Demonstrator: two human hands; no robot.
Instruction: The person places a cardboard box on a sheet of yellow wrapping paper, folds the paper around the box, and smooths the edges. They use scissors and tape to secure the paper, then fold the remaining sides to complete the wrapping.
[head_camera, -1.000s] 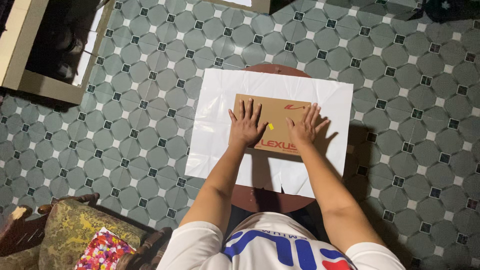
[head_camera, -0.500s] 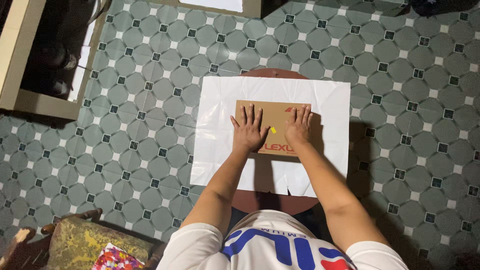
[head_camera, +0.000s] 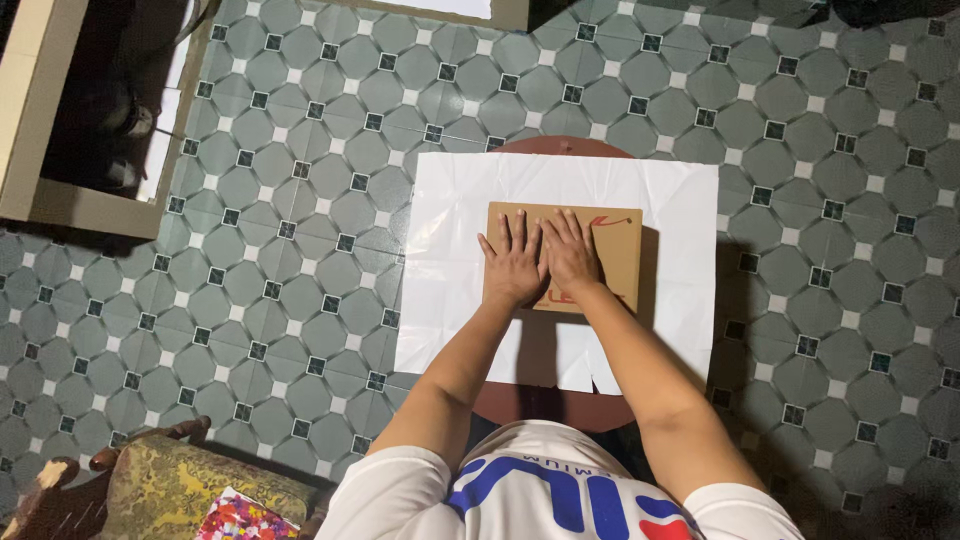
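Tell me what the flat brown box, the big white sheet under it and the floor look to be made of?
The flat brown box, under both hands, looks like matte cardboard: tan, dull, sharp-edged. The white sheet seems thin paper or perhaps plastic film; it shows creases and a slight sheen, so I cannot say which. The floor looks like ceramic tile: grey-green octagons with small dark squares.

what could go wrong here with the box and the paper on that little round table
The white paper hangs well past the round table on both sides, so pressing near an edge might crease it or tip it off. Both hands, left hand and right hand, lie flat side by side on the left part of the cardboard box, so it might slide on the smooth sheet. The near paper edge already shows small cuts that might tear further.
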